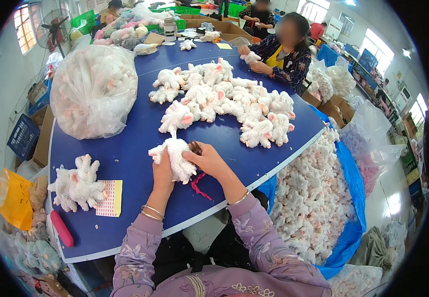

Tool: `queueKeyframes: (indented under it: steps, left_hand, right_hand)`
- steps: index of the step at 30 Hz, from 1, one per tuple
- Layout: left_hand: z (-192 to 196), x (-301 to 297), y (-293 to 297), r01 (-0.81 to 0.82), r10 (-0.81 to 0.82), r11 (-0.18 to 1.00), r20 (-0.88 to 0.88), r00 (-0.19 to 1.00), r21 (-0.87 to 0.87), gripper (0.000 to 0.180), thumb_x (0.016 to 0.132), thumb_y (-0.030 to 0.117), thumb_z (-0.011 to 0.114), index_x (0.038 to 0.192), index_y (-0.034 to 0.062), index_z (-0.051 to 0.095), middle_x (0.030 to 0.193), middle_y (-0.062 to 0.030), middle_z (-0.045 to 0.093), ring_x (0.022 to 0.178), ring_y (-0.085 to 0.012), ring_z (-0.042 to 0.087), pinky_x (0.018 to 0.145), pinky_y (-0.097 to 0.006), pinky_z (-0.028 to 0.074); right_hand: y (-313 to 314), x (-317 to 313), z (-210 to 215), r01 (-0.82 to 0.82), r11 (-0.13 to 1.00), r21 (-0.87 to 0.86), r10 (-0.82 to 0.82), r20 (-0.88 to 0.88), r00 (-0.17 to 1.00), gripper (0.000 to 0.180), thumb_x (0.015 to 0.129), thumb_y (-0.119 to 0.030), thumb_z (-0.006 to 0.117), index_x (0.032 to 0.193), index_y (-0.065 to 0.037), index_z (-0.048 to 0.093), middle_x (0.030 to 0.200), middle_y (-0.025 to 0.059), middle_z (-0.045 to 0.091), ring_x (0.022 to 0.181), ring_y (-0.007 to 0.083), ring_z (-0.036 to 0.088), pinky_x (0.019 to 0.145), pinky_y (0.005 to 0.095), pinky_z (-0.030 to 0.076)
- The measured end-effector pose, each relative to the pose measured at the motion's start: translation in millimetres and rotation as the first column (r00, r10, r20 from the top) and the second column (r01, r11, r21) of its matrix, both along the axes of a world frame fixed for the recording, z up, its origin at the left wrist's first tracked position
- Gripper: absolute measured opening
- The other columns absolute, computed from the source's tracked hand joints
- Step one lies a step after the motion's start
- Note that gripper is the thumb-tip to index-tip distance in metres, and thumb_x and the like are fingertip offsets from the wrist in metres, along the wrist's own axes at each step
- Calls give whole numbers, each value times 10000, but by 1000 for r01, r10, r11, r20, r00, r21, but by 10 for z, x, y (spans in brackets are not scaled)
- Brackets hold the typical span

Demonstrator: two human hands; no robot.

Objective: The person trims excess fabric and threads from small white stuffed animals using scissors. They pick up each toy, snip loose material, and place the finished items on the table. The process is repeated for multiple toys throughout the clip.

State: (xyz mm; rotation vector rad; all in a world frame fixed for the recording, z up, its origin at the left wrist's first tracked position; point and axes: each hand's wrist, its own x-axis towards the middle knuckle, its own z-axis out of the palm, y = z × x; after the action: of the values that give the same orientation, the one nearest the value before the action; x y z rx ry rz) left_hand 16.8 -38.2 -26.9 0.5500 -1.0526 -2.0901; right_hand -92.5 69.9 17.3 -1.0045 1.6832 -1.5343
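Note:
Near the table's front edge, my left hand [163, 173] grips a small white fluffy plush toy [176, 157] from its left side. The toy has stubby pale limbs, and its top is toward the pile. My right hand [208, 159] is closed at the toy's right side, around a small dark tool [194, 148] that looks like thread snips; most of it is hidden by the fingers. A pink braided cord [199, 188] hangs below that hand onto the table. Just beyond the hands lies a heap of similar white plush toys [224, 96] with pink ears.
On the blue table [125, 171], a clear bag of plush toys [95, 89] stands left. Nearer are more toys [79, 184], a label sheet [109, 198] and a pink case [62, 228]. A blue sack of toys [313, 198] stands right. A co-worker [286, 52] handles a toy across the table.

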Motion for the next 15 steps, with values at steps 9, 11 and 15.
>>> queueKeyframes:
  steps: [9,11,15]
  left_hand:
    - [22,15,-154,78,-50,982,-157,986,172,426,984,384,443,1181,16,527,1094,-84,626,977,-189,638,805,-321,525]
    - [97,18,-120,126,-105,983,-154,982,136,442,986,408,420,1183,28,530,1098,-77,625,982,-183,632,816,-314,517]
    - [60,71,-234,196,-190,979,-94,977,63,411,996,427,392,1103,62,547,976,-44,616,773,-123,577,649,-263,445]
  right_hand:
    - [50,-90,-39,-124,992,4,119,266,957,220,875,-236,639,866,-20,599,629,-24,519,506,45,418,423,223,313]
    - [92,-121,6,-40,999,-5,40,226,973,221,878,-238,634,858,-19,602,604,-22,511,490,48,420,415,224,306]
    - [516,-375,241,294,895,-336,-243,187,952,315,926,-309,588,767,-70,457,678,40,578,442,66,394,392,222,288]
